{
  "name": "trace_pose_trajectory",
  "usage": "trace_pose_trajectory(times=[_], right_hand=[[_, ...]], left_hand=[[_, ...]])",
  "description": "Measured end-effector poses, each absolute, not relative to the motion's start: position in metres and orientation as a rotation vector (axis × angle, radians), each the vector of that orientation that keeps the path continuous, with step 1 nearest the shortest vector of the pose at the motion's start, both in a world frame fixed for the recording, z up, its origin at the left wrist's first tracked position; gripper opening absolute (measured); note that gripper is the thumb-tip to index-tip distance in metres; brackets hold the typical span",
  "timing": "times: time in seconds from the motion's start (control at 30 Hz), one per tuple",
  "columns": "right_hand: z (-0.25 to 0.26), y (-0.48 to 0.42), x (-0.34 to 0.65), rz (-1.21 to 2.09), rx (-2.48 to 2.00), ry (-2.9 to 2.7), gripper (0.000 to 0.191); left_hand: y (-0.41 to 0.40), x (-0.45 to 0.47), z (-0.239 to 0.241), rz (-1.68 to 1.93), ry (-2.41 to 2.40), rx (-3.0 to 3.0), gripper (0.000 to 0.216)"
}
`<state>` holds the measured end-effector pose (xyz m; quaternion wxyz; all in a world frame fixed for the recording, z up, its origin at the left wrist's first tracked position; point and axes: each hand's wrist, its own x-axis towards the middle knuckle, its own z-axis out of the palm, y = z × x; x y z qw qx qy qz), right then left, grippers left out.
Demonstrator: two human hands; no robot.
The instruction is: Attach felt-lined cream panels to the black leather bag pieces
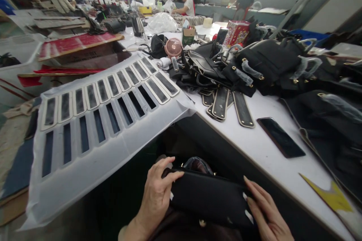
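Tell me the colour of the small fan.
The fan is pink, seen in the head view.

Bottom edge cuts off right hand (pixel 267 214); black bag (pixel 209 199) underside hidden; bag pile (pixel 325 83) runs past right edge.

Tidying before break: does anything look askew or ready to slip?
The white sheet with rows of black strips overhangs the white table's edge, sagging down. The black leather bag on the lap looks intact.

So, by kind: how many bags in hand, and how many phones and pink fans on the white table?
Black leather bag, between left hand and right hand: 1
Black flat smartphone: 1
Pink round plastic fan: 1
Total: 3
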<state>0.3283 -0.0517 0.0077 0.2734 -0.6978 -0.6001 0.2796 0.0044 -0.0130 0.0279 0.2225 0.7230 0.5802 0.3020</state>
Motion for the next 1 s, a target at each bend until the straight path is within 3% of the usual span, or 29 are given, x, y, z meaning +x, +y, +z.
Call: trace_pose_trajectory(times=[0.17, 0.3, 0.43, 0.67, 0.87, 1.0], right_hand=[[0.018, -0.041, 0.336, 0.792, -1.739, -1.988, 0.043], [0.039, -0.03, 0.33, 0.519, -1.697, -2.265, 0.043], [0.055, -0.021, 0.288, 0.354, -1.733, -2.354, 0.041], [0.061, -0.003, 0.222, 0.646, -1.774, -2.43, 0.056], [0.054, -0.007, 0.297, 0.789, -1.989, -2.201, 0.051], [0.02, -0.022, 0.337, 1.183, -1.924, -1.606, 0.061]], left_hand=[[-0.005, -0.007, 0.038, 0.568, 1.467, 2.331, 0.06], [-0.003, -0.007, 0.051, 0.435, 1.434, 2.44, 0.067], [-0.004, 0.005, 0.063, 0.435, 1.496, 2.392, 0.056], [0.002, 0.027, 0.069, 0.371, 1.426, 2.147, 0.042], [0.003, 0.004, 0.063, 0.472, 1.456, 1.75, 0.044], [-0.004, -0.005, 0.046, 0.702, 1.273, 1.183, 0.042]])
